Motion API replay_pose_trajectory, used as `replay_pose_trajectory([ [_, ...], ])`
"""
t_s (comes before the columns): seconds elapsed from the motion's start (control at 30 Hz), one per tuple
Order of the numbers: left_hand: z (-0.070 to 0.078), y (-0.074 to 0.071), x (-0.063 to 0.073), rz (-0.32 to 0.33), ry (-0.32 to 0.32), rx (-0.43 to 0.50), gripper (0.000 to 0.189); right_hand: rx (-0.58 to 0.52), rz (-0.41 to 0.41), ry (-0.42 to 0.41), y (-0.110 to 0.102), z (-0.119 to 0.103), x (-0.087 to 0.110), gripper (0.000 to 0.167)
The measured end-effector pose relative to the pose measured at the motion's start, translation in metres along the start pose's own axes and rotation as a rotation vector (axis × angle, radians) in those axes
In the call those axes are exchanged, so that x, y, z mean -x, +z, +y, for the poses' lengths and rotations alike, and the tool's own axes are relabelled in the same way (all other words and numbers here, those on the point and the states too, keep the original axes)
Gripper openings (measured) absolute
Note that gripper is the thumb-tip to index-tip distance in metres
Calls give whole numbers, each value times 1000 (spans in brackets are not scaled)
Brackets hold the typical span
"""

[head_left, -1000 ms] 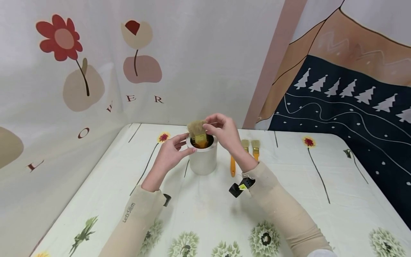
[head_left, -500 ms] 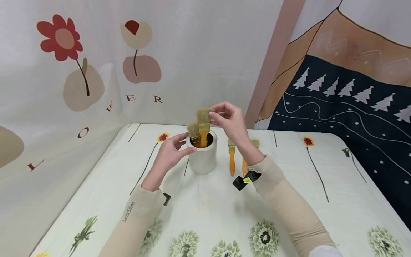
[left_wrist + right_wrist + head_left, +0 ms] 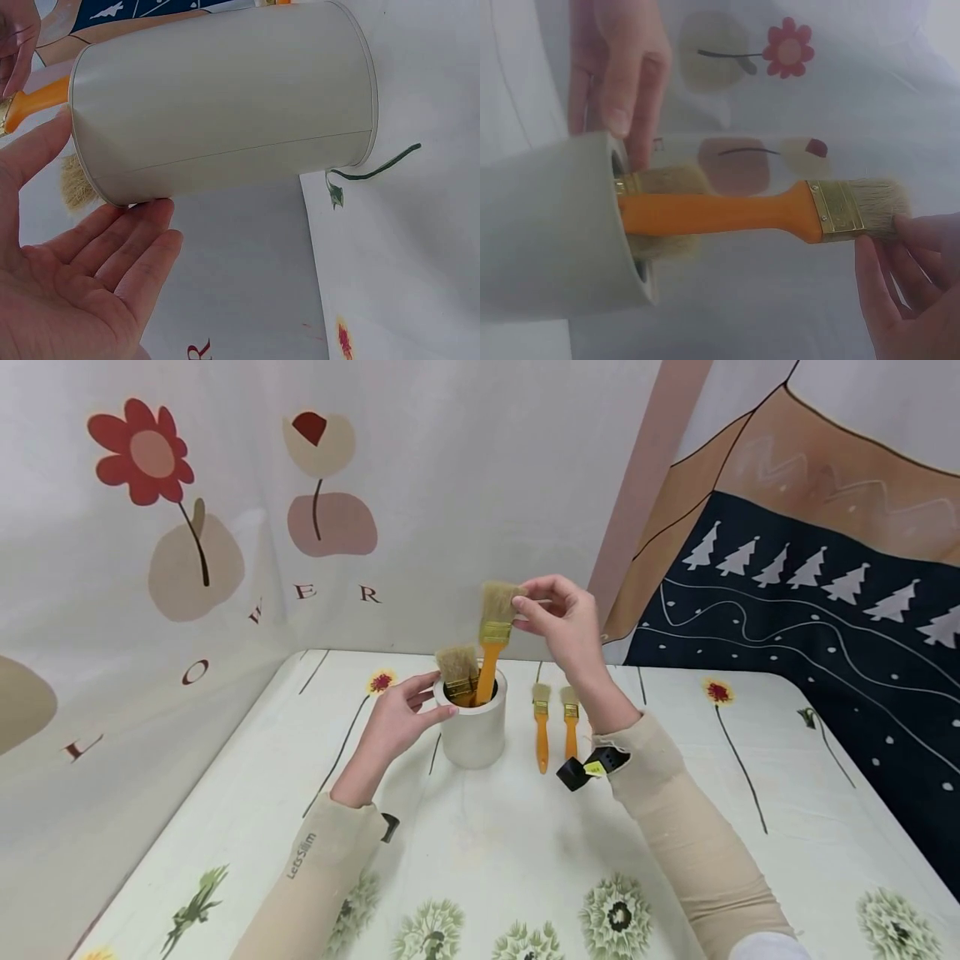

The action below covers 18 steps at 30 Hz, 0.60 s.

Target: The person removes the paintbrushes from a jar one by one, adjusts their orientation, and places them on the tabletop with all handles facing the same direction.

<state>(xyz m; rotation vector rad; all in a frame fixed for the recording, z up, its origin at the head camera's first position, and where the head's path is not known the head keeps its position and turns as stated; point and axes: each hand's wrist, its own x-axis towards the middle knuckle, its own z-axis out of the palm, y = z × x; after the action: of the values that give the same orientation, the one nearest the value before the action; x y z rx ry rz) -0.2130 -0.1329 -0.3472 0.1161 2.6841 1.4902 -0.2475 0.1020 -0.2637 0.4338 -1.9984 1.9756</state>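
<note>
My right hand (image 3: 566, 627) pinches a flat paintbrush (image 3: 489, 668) by its pale bristles, between thumb and fingers. The brush stands bristles up, and its orange handle's lower end is inside a white cylindrical can (image 3: 472, 739). In the right wrist view that handle (image 3: 712, 214) crosses the can's mouth. My left hand (image 3: 397, 718) holds the can near its rim, thumb on one side and fingers on the other. At least one more brush (image 3: 456, 664) sits in the can with its bristles up; its handle is hidden inside.
To the can's right, two narrower orange-handled paintbrushes lie on the table, one at the left (image 3: 542, 735) and one beside it (image 3: 571, 722). A sliver of orange shows by the right wrist. The flower-printed tablecloth (image 3: 465, 852) meets a printed curtain (image 3: 480, 510) behind.
My right hand has moved up and to the right, drawing the paintbrush partly out of the can. The other brush bristles in the can came into view. My left hand stayed on the can.
</note>
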Motion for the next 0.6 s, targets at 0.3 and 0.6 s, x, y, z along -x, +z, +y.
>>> replay_pose_trajectory([
  [0.3, 0, 0, 0, 1, -11, 6, 71, -47, 42, -40, -14, -12, -8, 11],
  [0.6, 0, 0, 0, 2, -1, 16, 71, -93, 73, -56, -29, -20, -9, 9],
])
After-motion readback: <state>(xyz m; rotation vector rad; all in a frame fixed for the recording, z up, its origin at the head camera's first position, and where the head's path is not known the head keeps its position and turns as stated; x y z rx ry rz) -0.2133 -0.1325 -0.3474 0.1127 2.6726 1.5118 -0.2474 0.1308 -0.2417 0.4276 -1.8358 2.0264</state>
